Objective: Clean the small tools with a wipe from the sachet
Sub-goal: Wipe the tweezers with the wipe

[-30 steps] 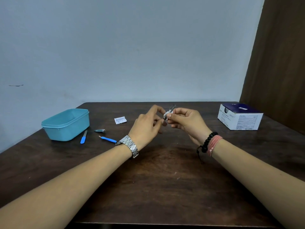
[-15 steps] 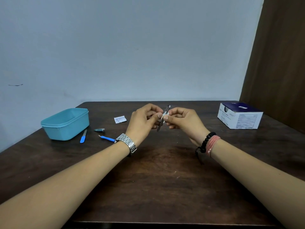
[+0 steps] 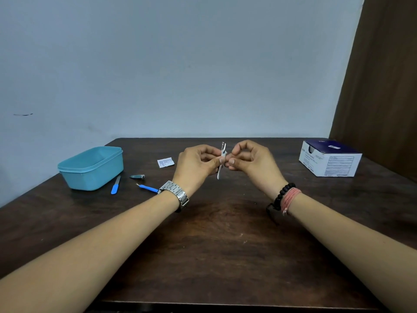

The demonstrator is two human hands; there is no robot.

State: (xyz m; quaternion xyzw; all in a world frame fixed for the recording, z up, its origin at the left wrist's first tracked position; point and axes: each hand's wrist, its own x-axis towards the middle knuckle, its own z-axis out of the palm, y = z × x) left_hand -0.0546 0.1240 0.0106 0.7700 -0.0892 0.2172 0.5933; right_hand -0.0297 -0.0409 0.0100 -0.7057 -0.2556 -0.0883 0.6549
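Fingers of left hand [image 3: 196, 164] pinch slim metal tweezers [image 3: 221, 162] | right hand [image 3: 252, 162] pinches too | dark wood-grain table [image 3: 214, 245]

Slim metal tool [image 3: 221, 163], near upright, held above table centre. Wipe too small to tell. Nail clipper [image 3: 137, 176], blue-handled file [image 3: 115, 187] and blue-handled pusher [image 3: 147, 188] flat on wood, near one another. Torn white sachet [image 3: 165, 162] lying flat farther back.

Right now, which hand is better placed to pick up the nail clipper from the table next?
Left. The nail clipper lies left of the left hand, while the right hand would have to cross over. Both hands pinch the metal tool now.
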